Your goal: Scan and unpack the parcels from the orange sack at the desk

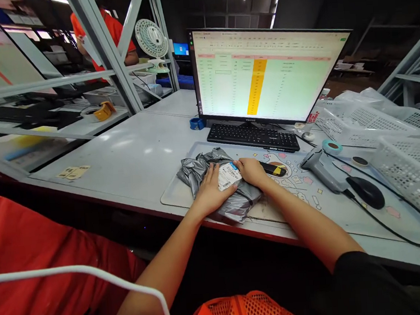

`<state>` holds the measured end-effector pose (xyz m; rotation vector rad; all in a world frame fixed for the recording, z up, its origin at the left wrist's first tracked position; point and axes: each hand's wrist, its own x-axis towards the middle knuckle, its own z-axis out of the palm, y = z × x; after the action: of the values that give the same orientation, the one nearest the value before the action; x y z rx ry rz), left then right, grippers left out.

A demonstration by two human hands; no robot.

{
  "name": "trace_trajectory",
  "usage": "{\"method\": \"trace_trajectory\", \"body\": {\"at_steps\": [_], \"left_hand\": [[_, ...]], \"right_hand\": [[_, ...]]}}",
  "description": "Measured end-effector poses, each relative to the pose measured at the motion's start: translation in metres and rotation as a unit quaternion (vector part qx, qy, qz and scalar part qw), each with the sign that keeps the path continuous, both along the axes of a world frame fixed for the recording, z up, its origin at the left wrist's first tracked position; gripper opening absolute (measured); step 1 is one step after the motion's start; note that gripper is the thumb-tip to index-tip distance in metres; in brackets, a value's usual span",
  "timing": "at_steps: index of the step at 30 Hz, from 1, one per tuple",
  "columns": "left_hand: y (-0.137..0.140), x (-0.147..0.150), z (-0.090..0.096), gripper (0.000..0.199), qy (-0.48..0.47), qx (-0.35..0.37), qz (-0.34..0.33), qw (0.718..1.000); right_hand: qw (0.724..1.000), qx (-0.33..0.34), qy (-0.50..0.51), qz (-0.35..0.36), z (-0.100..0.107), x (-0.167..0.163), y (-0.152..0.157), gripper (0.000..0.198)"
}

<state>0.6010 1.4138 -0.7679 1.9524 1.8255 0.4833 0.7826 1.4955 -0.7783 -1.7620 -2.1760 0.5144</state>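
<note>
The left hand lies flat on the crinkled grey plastic parcel, fingers released; the right hand curls at its white paper label, grip unclear.

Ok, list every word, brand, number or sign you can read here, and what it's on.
"WESCOM", as best I can tell: lower bezel of the monitor.
Too small or blurred to read:
White label on the gray parcel.
Spreadsheet on the monitor.
Keyboard legends.
Print on tan cards.
Red characters beside the monitor.
</note>
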Motion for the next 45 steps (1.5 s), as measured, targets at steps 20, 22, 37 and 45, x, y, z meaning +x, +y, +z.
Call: {"method": "trace_trajectory", "body": {"at_steps": [20,22,37,45], "left_hand": [[0.0,-0.01,0.035,0.048,0.091,-0.064,-0.258,0.96],[0.0,-0.009,0.038,0.046,0.099,-0.066,-0.263,0.957],[-0.002,-0.012,0.039,0.049,0.09,-0.117,-0.236,0.961],[-0.002,-0.012,0.034,0.044,0.051,-0.092,-0.221,0.97]], "right_hand": [[0.995,0.045,0.054,0.074,-0.011,0.019,0.003,0.039],[0.996,0.055,0.046,0.059,-0.008,0.024,0.001,0.035],[0.949,-0.037,-0.168,-0.263,-0.016,0.247,-0.04,0.071],[0.946,-0.05,-0.198,-0.251,-0.018,0.224,-0.036,0.049]]}}
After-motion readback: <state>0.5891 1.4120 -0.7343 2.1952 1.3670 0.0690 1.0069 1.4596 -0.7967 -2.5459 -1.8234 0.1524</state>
